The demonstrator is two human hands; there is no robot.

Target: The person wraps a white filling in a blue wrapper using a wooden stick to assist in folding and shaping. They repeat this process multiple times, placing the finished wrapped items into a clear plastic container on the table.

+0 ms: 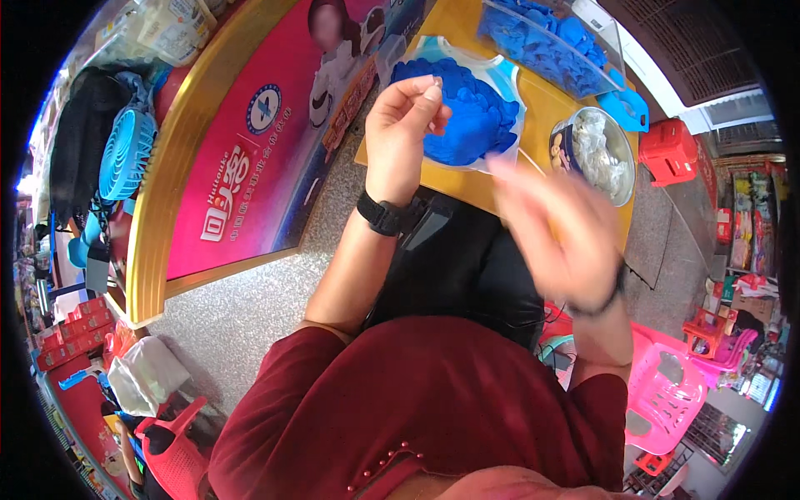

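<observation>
My left hand [400,122] is raised over the near-left part of a pile of blue fabric-like pieces [472,119]. Thumb and forefinger pinch a tiny object [437,82], too small to name. The pile rests on a white and light-blue sheet or bag on a yellow table [537,94]. Motion blurs my right hand [556,231], which hangs near the table's front edge, right of the pile; whether it holds anything is unclear. Just beyond it stands a round tin [565,147] with crumpled clear plastic inside. A thin pale stick [531,161] shows between the pile and the tin.
A clear plastic box [553,39] of blue pieces stands at the table's far side, beside a blue plastic handle [625,109]. Left is a pink-fronted counter [250,181] carrying a blue fan [128,156]. Red stools [669,152] and a pink chair [669,397] stand right.
</observation>
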